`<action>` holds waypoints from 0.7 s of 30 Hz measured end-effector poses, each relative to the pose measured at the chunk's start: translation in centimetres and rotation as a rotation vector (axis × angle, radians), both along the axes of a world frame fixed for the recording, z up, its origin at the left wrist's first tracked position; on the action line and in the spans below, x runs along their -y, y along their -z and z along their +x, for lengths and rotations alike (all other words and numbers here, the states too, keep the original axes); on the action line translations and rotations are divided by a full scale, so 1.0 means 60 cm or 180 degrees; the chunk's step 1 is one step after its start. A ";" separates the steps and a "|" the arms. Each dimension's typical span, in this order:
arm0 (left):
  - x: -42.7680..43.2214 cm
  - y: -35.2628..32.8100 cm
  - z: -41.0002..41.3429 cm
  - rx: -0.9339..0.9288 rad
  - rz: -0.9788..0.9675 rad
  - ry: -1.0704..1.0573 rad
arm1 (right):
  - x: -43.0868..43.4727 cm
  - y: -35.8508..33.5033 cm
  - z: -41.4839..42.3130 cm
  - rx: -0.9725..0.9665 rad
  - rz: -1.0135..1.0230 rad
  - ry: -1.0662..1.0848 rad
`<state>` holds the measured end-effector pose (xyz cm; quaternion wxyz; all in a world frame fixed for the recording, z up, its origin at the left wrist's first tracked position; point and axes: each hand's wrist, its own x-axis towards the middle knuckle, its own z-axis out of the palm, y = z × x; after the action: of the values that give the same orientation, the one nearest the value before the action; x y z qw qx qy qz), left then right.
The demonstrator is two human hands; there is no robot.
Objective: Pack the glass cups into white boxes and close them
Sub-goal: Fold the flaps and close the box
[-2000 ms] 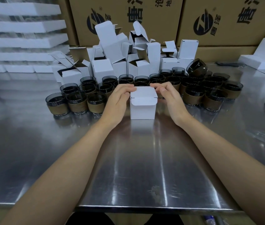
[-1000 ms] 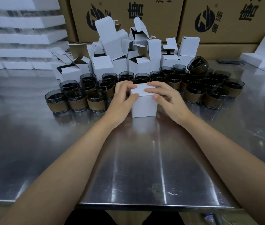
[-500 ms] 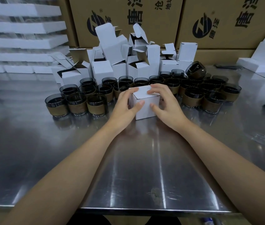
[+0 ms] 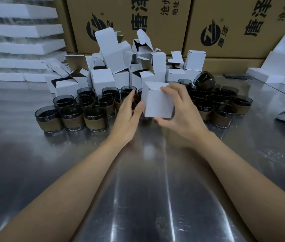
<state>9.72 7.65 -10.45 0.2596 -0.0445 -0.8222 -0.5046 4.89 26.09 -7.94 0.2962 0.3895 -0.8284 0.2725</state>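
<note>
the right hand (image 4: 182, 112) grips a white box (image 4: 157, 103) near the middle of the counter (image 4: 138, 189). its fingers curl over the top edge and its thumb sits under the near bottom corner, so the box is tilted and seems just clear of the steel. the top flap is tucked shut. no cup shows, but i judge one is packed inside. the left hand (image 4: 127, 116) is beside the box's left face, fingers loosely straight and holding nothing; the thumb tip touches the card or nearly does.

so this box looks finished and only needs setting aside. much is left. dozens of glass cups (image 4: 72, 116) with brown bands stand in rows across the far half of the counter, with one tipped cup (image 4: 205, 82) at their right end. behind them, toward the far edge, a heap of open boxes (image 4: 101, 79) waits with flaps up, in front of brown cartons (image 4: 129, 23).
</note>
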 end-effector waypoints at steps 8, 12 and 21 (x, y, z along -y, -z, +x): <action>-0.010 0.010 -0.022 0.0017 -0.1784 -0.0671 | -0.034 -0.092 -0.100 0.0126 -0.0602 0.0705; -0.011 0.015 -0.028 0.0298 -0.1905 -0.0907 | -0.029 -0.153 -0.182 -0.0224 0.0117 0.1338; -0.008 0.024 -0.039 0.0642 -0.1932 -0.1017 | 0.019 -0.170 -0.331 -0.0533 0.1176 0.2020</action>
<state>7.40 8.15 -11.91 0.2277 0.0597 -0.9527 -0.1923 -15.00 24.97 2.29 0.3574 0.1813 -0.9160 -0.0196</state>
